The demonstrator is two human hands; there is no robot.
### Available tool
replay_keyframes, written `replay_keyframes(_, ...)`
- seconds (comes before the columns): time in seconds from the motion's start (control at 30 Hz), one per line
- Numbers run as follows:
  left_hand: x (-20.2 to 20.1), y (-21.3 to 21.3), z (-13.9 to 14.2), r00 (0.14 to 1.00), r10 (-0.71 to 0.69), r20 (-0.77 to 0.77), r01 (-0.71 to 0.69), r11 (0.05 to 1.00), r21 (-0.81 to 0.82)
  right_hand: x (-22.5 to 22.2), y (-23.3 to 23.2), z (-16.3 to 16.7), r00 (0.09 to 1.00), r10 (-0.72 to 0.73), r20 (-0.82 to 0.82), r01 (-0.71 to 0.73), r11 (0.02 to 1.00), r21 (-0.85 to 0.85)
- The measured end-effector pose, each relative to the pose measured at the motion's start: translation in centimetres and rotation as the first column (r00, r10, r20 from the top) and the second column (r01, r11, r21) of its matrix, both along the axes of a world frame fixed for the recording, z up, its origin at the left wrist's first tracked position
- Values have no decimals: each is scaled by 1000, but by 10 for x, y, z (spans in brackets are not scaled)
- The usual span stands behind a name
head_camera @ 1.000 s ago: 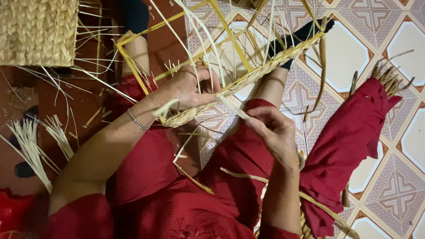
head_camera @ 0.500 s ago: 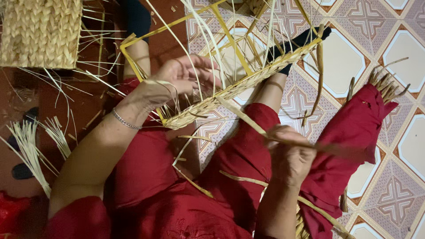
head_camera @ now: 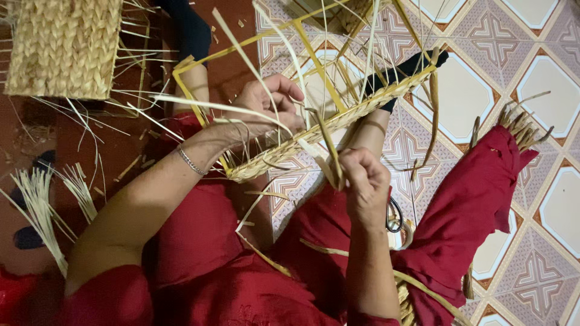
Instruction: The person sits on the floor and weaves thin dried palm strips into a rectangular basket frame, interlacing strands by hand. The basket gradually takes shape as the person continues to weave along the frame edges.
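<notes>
Red clothing, bare forearms, thin silver bracelet point(head_camera: 191, 161) on left wrist.

My yellow frame point(head_camera: 314, 63) and tan woven band point(head_camera: 338, 124); red clothing point(head_camera: 205, 241); floor tiles point(head_camera: 544, 66) white with pink-grey geometric pattern.

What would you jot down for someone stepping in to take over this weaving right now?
Left hand: gripping the woven edge of the half-made straw basket on its yellow frame, steadying it.
Right hand: pinching a flat straw strand just below that edge.
Done: a braided band runs along the near rim.
Left: the upper frame is bare, with loose strands sticking up.
Nearby: finished woven straw panel at top left; spare straw bundle on the floor.
</notes>
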State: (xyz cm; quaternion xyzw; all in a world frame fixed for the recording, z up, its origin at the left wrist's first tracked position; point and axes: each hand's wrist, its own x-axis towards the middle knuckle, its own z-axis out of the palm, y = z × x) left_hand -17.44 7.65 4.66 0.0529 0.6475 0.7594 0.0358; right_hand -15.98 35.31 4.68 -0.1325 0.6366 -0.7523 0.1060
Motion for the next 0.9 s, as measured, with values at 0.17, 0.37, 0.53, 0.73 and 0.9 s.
replay_keyframes(0.17, 1, -5, 16, 945, 5, -328, -115, 941, -317, -14, -20, 0, 993, 69, 100, -71, 997, 13)
replay_keyframes(0.37, -2, -8, 21, 815, -182, -549, -203, 800, -565, -24, -38, -2, 993, 78, 87, -84, 993, 77)
replay_keyframes(0.53, -4, -5, 11, 894, -169, -415, -166, 734, -658, -27, -36, -5, 994, 32, -103, -28, 999, 44)
replay_keyframes(0.73, -10, -2, -3, 970, 139, 200, -49, 917, -397, -11, -38, -7, 977, 145, -154, -121, 980, 155)
replay_keyframes(0.9, -11, -2, -13, 997, -55, -55, 42, 976, -213, 10, -42, -18, 832, 229, -505, -48, 937, 346)
